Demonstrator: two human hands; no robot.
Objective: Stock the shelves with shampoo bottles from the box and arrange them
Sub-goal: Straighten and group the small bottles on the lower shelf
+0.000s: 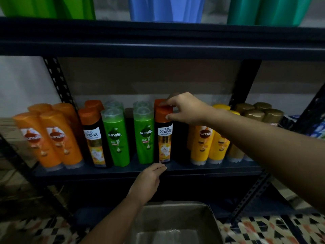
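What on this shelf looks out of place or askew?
The grouping breaks: the two black Safi Shayla pairs are split, one left of the green Sunsilk bottles and one right of them, where the right hand grips a cap. The orange Sunsilk bottles seem to lean left, perhaps from lens distortion. Nothing is spilled.

Three big plastic things stand on the top of the rack, only their lower parts in view: a light green one (pixel 47 7) on the left, a blue one (pixel 167 8) in the middle, a teal one (pixel 269 10) on the right, each well apart from the next. Behind the rack is a pale wall (pixel 22 80). The floor (pixel 274 231) below has a busy pattern of dark, white and orange tiles. Far right, past the rack's slanted brace, sits something blue and white (pixel 320 128), too blurred to make out.
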